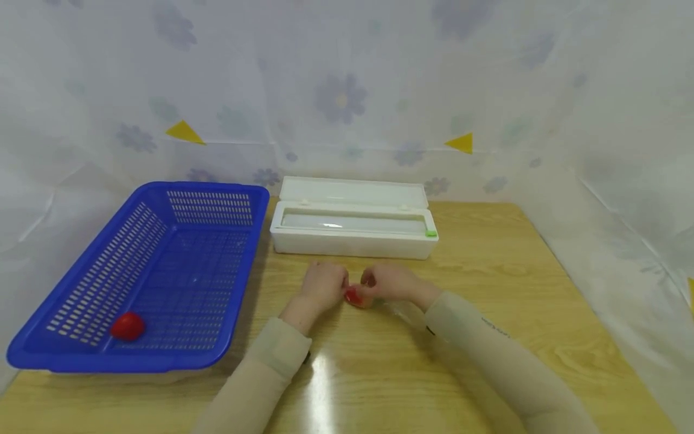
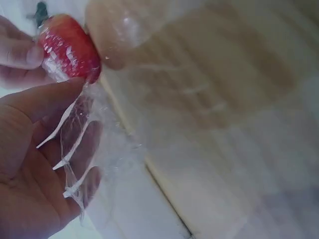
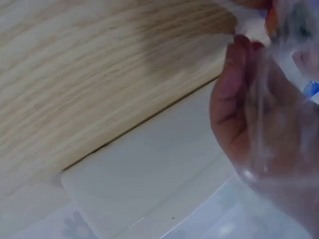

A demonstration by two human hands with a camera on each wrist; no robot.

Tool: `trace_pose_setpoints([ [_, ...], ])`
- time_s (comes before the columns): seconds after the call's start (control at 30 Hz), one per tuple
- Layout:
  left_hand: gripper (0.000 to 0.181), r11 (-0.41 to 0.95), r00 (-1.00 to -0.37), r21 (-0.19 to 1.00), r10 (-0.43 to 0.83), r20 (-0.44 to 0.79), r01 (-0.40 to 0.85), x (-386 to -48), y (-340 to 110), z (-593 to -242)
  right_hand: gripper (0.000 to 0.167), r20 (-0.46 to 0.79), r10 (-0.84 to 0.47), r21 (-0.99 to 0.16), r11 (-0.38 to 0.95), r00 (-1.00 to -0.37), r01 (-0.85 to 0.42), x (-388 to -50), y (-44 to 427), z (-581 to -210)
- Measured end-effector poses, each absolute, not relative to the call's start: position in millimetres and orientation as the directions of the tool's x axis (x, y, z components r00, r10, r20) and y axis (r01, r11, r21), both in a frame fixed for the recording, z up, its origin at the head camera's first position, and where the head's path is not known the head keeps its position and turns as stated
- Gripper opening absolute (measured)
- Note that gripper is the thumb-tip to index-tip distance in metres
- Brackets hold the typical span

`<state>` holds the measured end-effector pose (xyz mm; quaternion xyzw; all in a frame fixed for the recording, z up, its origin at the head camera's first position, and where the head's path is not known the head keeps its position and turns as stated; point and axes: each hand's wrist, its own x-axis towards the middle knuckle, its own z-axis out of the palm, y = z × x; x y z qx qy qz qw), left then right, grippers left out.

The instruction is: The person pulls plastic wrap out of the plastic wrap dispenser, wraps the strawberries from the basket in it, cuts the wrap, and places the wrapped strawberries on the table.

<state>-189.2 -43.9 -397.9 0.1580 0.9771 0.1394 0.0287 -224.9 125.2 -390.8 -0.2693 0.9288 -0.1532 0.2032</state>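
Note:
A small red fruit-like piece (image 1: pixel 355 296) with a green stem, its exact kind unclear, is wrapped in clear plastic film and held just above the table between both hands. My left hand (image 1: pixel 322 286) pinches the film twisted at its stemless end; in the left wrist view loose film (image 2: pixel 75 164) trails across that hand's fingers. On the other side of the wrapped red piece (image 2: pixel 72 47), the right hand (image 1: pixel 393 282) grips it with its fingertips. Film also hangs across the right wrist view, in front of the right hand (image 3: pixel 264 119), blurring it.
A white film dispenser box (image 1: pixel 352 244) with its lid raised stands just beyond the hands, a green slider (image 1: pixel 431 233) at its right end. To the left is a blue perforated basket (image 1: pixel 246 283) with one red round piece (image 1: pixel 128 326) inside. Floral sheeting surrounds the wooden table (image 1: pixel 488 259).

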Motion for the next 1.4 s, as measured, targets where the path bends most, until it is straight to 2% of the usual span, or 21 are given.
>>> trace_pose_setpoints([
  [0.13, 0.001, 0.909, -0.952, 0.320, 0.301, -0.057, 0.268, -189.8, -42.6, -396.6, 0.021, -0.363, -0.572, -0.435, 0.802, -0.735, -0.409, -223.7, 125.1, -389.7],
  [0.17, 0.006, 0.907, -0.953, 0.336, 0.295, -0.071, 0.256, -190.1, -42.6, -396.1, 0.019, -0.363, -0.573, -0.450, 0.799, -0.735, -0.400, -223.0, 124.8, -389.5],
  [0.27, 0.014, 0.892, -0.947, 0.402, 0.287, -0.145, 0.209, -190.6, -42.9, -394.3, 0.019, -0.318, -0.590, -0.468, 0.778, -0.742, -0.419, -220.3, 124.2, -389.8],
  [0.43, 0.006, 0.885, -0.929, 0.441, 0.278, -0.243, 0.150, -190.5, -44.6, -389.3, 0.024, -0.246, -0.610, -0.467, 0.755, -0.753, -0.459, -213.9, 122.8, -387.6],
  [0.6, 0.012, 0.892, -0.959, 0.440, 0.204, -0.194, 0.101, -192.9, -44.7, -381.1, 0.024, -0.192, -0.599, -0.496, 0.743, -0.777, -0.449, -211.9, 122.0, -378.5],
  [0.7, 0.018, 0.849, -0.980, 0.525, 0.151, -0.132, 0.060, -195.1, -43.6, -377.8, 0.024, -0.128, -0.575, -0.505, 0.739, -0.808, -0.446, -212.6, 121.5, -371.6],
  [0.87, 0.012, 0.719, -0.998, 0.695, 0.055, -0.010, 0.033, -198.0, -40.5, -379.8, 0.027, -0.018, -0.515, -0.455, 0.768, -0.857, -0.451, -211.1, 118.4, -364.1],
  [0.97, 0.012, 0.542, -0.999, 0.840, -0.010, -0.033, -0.033, -200.4, -36.7, -382.1, 0.029, 0.062, -0.484, -0.404, 0.787, -0.873, -0.465, -208.3, 114.0, -361.2],
  [1.07, 0.016, 0.235, -0.989, 0.961, -0.065, -0.135, -0.146, -205.5, -32.1, -384.9, 0.030, 0.170, -0.487, -0.327, 0.792, -0.857, -0.515, -205.2, 109.4, -359.4],
  [1.13, 0.017, 0.016, -0.977, 0.979, -0.070, -0.202, -0.204, -210.1, -29.6, -388.3, 0.030, 0.234, -0.499, -0.262, 0.794, -0.834, -0.548, -204.0, 107.1, -359.3],
  [1.2, 0.020, -0.195, -0.971, 0.953, -0.018, -0.240, -0.232, -214.5, -31.1, -393.8, 0.030, 0.289, -0.514, -0.204, 0.791, -0.808, -0.577, -203.3, 105.4, -359.8],
  [1.23, 0.021, -0.301, -0.969, 0.922, 0.028, -0.247, -0.243, -214.6, -33.3, -394.6, 0.030, 0.311, -0.523, -0.180, 0.787, -0.794, -0.590, -203.3, 105.0, -360.3],
  [1.27, 0.021, -0.410, -0.970, 0.878, 0.109, -0.219, -0.245, -223.5, -36.3, -410.0, 0.031, 0.331, -0.533, -0.156, 0.783, -0.779, -0.602, -203.4, 104.8, -361.0],
  [1.37, 0.028, -0.620, -0.934, 0.699, 0.258, -0.246, -0.356, -230.9, -40.6, -418.2, 0.032, 0.395, -0.556, -0.103, 0.765, -0.732, -0.636, -204.0, 106.0, -363.6],
  [1.4, 0.029, -0.655, -0.921, 0.648, 0.273, -0.277, -0.389, -232.8, -39.2, -418.0, 0.033, 0.418, -0.562, -0.082, 0.759, -0.714, -0.646, -204.5, 107.0, -364.7],
])
